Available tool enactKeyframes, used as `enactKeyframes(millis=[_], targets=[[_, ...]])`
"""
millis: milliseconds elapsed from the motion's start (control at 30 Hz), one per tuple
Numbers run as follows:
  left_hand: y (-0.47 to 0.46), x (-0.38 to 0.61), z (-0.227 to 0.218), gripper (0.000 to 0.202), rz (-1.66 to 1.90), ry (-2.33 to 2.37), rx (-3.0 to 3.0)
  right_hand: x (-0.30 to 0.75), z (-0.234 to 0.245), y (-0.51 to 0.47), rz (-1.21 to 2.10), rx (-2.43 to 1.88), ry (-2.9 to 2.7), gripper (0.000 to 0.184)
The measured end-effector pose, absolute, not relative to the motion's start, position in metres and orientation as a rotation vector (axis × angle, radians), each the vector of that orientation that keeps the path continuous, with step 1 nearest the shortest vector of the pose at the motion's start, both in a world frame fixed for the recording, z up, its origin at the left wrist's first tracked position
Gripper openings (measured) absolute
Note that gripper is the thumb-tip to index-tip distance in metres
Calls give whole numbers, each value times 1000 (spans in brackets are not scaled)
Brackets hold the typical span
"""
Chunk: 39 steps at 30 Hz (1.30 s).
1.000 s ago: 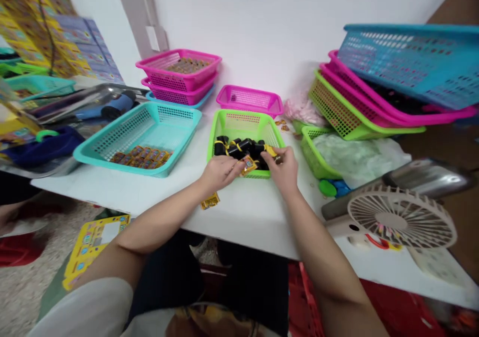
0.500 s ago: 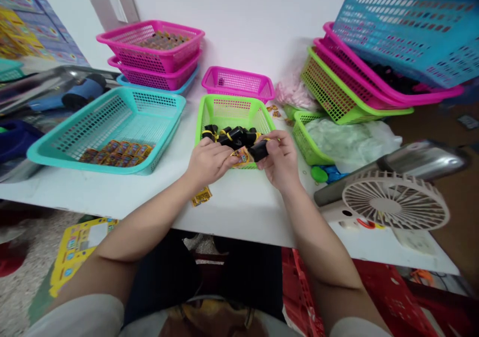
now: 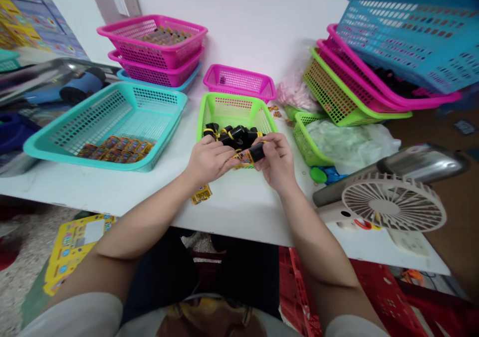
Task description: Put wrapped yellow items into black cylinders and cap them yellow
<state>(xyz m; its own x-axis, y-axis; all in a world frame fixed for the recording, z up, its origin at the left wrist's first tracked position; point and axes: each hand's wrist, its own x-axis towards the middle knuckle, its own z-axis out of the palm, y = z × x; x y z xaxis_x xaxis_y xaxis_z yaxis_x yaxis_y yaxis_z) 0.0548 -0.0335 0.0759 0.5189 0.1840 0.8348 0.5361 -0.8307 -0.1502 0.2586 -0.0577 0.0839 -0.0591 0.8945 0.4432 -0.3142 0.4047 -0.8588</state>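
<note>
My left hand (image 3: 210,161) is closed on a printed orange-yellow wrapper sleeve (image 3: 243,157). In my right hand (image 3: 276,163) a small black cylinder (image 3: 257,151) is pinched between thumb and fingers, its left end meeting the sleeve; whether it sits inside the sleeve I cannot tell. Both hands are over the front rim of a lime green basket (image 3: 262,108), which holds several black cylinders (image 3: 235,133) with yellow bands. Flat on the table near my left wrist lies a yellow printed sleeve (image 3: 202,194).
Left stands a turquoise basket (image 3: 164,105) with rows of wrapped pieces (image 3: 119,150); pink baskets (image 3: 157,53) are stacked behind it. A pink basket (image 3: 239,80) is at the back. On the right are tilted stacked baskets (image 3: 337,87), a plastic bag (image 3: 352,140) and a small fan (image 3: 392,202).
My right hand has shifted slightly left and down, bringing the black cylinder's end up against the sleeve. The cylinder looks more level. My left hand stays nearly in place.
</note>
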Motion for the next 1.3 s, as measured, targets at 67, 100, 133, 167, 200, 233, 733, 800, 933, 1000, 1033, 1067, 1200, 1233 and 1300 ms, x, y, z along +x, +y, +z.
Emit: enactKeyframes(millis=[67,100,133,167,200,233,733,800,933,1000,1033,1067,1200,1233,1300], targets=[[-34,55,77,62,-1169,-669,-2433,259,81,-56,1061,-625,-1301,40],[-34,55,78,64,-1149,-706,-2466,259,80,-56,1033,-638,-1330,40],[-35,56,79,64,-1133,-740,-2500,260,79,-55,998,-654,-1358,39],[-35,57,79,63,-1121,-772,-2533,260,79,-55,958,-672,-1383,39],[-35,58,80,62,-1116,-803,-2563,261,78,-55,917,-687,-1404,40],[-35,59,81,60,-1117,-834,-2593,262,78,-55,878,-696,-1424,40],[-31,61,69,34,-1245,-1007,-2452,253,61,-55,382,-839,-1566,34],[-30,60,67,35,-1311,-985,-2424,253,60,-56,236,-866,-1639,32],[-27,58,64,38,-1452,-915,-2434,254,58,-58,81,-808,-1781,38],[-26,58,63,39,-1533,-887,-2436,253,58,-58,13,-838,-1894,48],[-26,57,64,39,-1555,-885,-2441,253,59,-58,-16,-874,-1956,53],[-27,57,65,38,-1568,-892,-2454,252,59,-59,-41,-919,-2012,57],[-34,59,73,36,-1621,-1008,-2618,249,60,-60,-149,-1022,-2149,63],[-36,60,75,34,-1650,-1061,-2662,249,60,-60,-187,-1023,-2149,61],[-39,62,79,32,-1723,-1163,-2729,250,57,-62,-266,-1018,-2103,51]])
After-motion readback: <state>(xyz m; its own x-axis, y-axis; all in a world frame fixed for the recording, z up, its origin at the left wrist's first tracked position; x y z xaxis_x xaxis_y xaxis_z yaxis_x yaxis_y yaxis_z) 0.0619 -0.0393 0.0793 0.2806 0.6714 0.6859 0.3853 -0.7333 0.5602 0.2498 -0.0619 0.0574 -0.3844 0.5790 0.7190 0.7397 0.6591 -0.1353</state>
